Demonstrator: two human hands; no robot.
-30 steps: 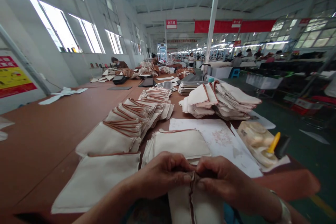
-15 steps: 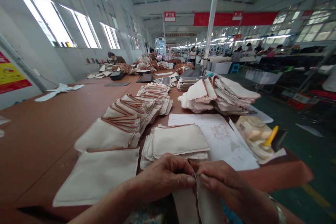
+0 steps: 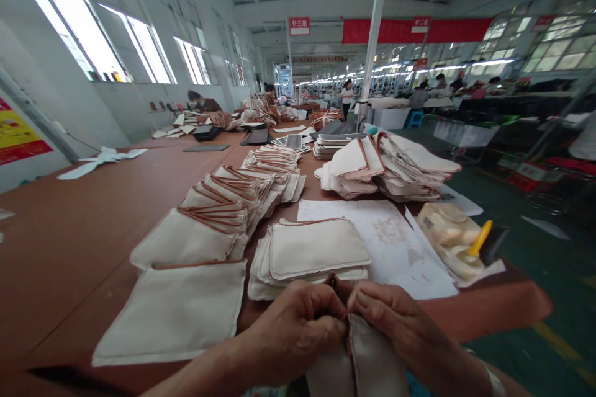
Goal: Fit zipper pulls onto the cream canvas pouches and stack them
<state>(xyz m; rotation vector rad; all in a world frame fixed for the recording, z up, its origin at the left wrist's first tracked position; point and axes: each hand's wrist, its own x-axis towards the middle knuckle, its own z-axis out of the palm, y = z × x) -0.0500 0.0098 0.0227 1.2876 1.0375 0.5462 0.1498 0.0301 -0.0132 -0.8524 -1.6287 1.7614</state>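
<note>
Left hand (image 3: pixel 298 329) and right hand (image 3: pixel 403 319), fingers (image 3: pixel 333 327) closed, pinch cream piece (image 3: pixel 379 356) before cloth stack (image 3: pixel 321 248), its long seam (image 3: pixel 351 356) pointing stackward.

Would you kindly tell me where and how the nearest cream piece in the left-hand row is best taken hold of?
Probably by the near edge of that cream piece, coming from the near side with the left hand: the piece lies flat and its near edge looks uncovered, while its brown-trimmed far edge borders the pieces behind.
</note>
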